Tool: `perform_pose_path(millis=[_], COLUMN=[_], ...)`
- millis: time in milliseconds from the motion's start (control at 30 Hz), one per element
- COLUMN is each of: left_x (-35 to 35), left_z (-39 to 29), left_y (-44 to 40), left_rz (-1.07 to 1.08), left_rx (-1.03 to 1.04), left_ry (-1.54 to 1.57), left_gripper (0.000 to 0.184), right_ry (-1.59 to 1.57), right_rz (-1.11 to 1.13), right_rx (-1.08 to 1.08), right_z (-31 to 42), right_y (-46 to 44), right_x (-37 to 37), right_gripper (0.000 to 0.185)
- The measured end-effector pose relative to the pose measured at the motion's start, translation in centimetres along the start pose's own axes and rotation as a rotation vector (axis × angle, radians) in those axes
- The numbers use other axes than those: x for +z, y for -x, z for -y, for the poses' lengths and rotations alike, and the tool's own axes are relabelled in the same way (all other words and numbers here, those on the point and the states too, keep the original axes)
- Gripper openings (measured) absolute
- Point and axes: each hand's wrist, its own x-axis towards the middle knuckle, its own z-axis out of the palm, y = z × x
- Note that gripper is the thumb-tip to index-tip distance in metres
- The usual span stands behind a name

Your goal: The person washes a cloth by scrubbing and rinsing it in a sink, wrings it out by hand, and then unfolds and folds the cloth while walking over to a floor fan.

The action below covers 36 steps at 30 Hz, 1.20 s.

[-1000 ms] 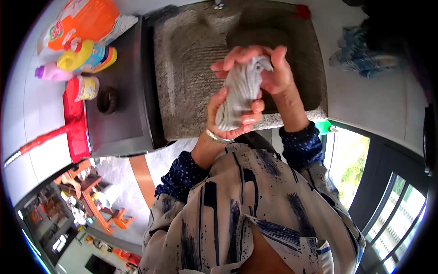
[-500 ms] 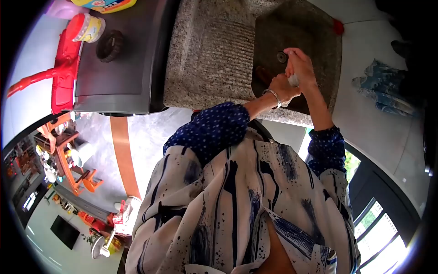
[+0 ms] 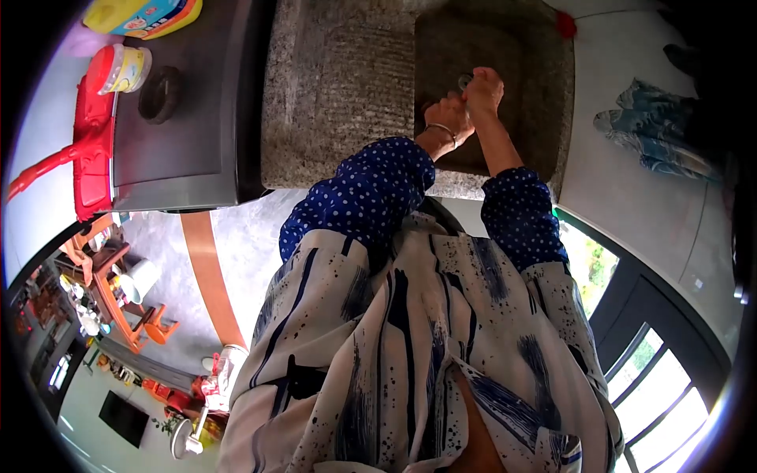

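Over the basin of a stone sink [image 3: 564, 94], my two hands are close together, both with curled fingers. My left hand [image 3: 448, 118], with a bracelet at the wrist, is closed and sits lower. Just above it and to its right is my right hand [image 3: 484, 91], also closed. A small white cloth-like thing [image 3: 468, 117] shows as a sliver between them, mostly hidden by the fingers. Beside the hands, the round drain [image 3: 465, 80] is partly visible in the basin floor.
Left of the basin is the sink's ridged washboard [image 3: 355, 87]. A dark metal-topped appliance [image 3: 197, 118] carries a brown ring-shaped object [image 3: 160, 94], a red-lidded jar [image 3: 118, 68] and a yellow bottle [image 3: 150, 17]. A blue patterned cloth [image 3: 650, 130] hangs at right.
My hands have come closer together and the white thing between them is less visible. Both appear further left and up in the picture, while the whole view has shifted left too.
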Motion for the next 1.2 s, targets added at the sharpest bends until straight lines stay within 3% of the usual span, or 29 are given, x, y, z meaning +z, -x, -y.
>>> perform_pose_path(millis=[67, 100, 133, 200, 233, 267, 300, 333, 367, 400, 433, 500, 667, 700, 733, 800, 833, 900, 1033, 1100, 1200], left_x=[-0.7, -0.9, -0.9, -5.9, -7.2, -8.4, -9.8, -10.9, -12.8, -14.2, -14.9, -15.9, -11.5, -10.4, -10.9, -11.4, -11.7, -10.0, -10.0, -11.3, -11.1], left_z=[1.0, 1.8, 2.6, 2.8, 3.9, 5.2, 6.4, 8.5, 8.9, 9.7, 10.3, 10.4, 12.2, 12.6, 11.0, 8.4, 8.0, 9.5, 9.3, 7.6, 6.2], left_y=[-0.6, -1.3, -1.6, 0.9, 1.9, 3.0, 5.3, 7.5, 10.6, 13.8, 16.7, 21.5, 27.7, 28.1, 27.8, 27.6, 27.5, 27.7, 27.3, 26.9, 27.8], left_rz=[-0.04, -0.137, -0.226, -0.207, -0.186, -0.164, -0.077, 0.023, 0.01, -0.013, -0.115, -0.216, -0.312, -0.279, -0.266, -0.309, -0.286, -0.334, -0.4, -0.374, -0.427], left_rx=[-0.056, -0.004, 0.05, 0.053, 0.0, -0.059, -0.167, -0.151, -0.137, -0.123, -0.24, -0.343, -0.512, -0.56, -0.566, -0.478, -0.546, -0.626, -0.707, -0.783, -0.786], left_ry=[0.067, 0.058, 0.052, 0.114, 0.355, 0.596, 1.058, 1.327, 1.401, 1.341, 1.231, 1.188, 1.217, 1.145, 0.739, 0.359, 0.479, 0.568, 0.668, 0.686, 0.723], left_gripper=[0.047, 0.051, 0.056, 0.043, 0.043, 0.043, 0.04, 0.029, 0.026, 0.026, 0.028, 0.032, 0.033, 0.032, 0.036, 0.042, 0.046, 0.047, 0.049, 0.05, 0.053], right_ry=[0.12, 0.029, 0.028, -0.44, -0.447, -0.101, 0.157, 0.409, 0.568, 0.736, 0.905, 0.906, 1.113, 1.133, 1.128, 0.751, 0.755, 0.385, 0.39, 0.681, 0.528], right_rz=[-0.087, 0.068, 0.053, 0.46, 0.447, 0.498, 0.545, 0.576, 0.611, 0.628, 0.648, 0.692, 0.671, 0.678, 0.678, 0.695, 0.697, 0.648, 0.772, 0.678, 0.736], right_rx=[-0.239, -0.12, -0.111, 0.059, 0.064, -0.106, -0.21, -0.329, -0.396, -0.375, -0.352, -0.332, -0.464, -0.503, -0.512, -0.105, -0.121, -0.274, -0.517, -0.681, -0.832], right_z=[0.8, 1.8, 3.6, 6.1, 5.1, 2.6, -0.7, -4.0, -6.6, -6.7, -7.0, -9.7, -14.8, -14.6, -14.1, -11.1, -8.1, -1.1, 5.3, 7.8, 5.9], right_y=[-0.2, -0.2, 0.6, 1.4, 0.5, -1.1, -1.5, -2.0, -1.7, -0.3, 1.2, 1.7, 0.6, 0.2, -0.6, -3.1, -3.9, -3.6, -3.5, -2.6, -4.3], right_x=[1.1, 0.9, 0.1, -1.4, -1.6, -1.5, -1.5, -1.5, -1.3, -1.7, -1.9, -0.9, 1.8, 2.0, 1.9, 1.1, 0.7, 0.3, 6.7, 10.2, 15.8], right_gripper=[0.019, 0.023, 0.023, 0.027, 0.027, 0.032, 0.037, 0.043, 0.052, 0.068, 0.085, 0.097, 0.09, 0.086, 0.086, 0.075, 0.075, 0.076, 0.067, 0.061, 0.062])
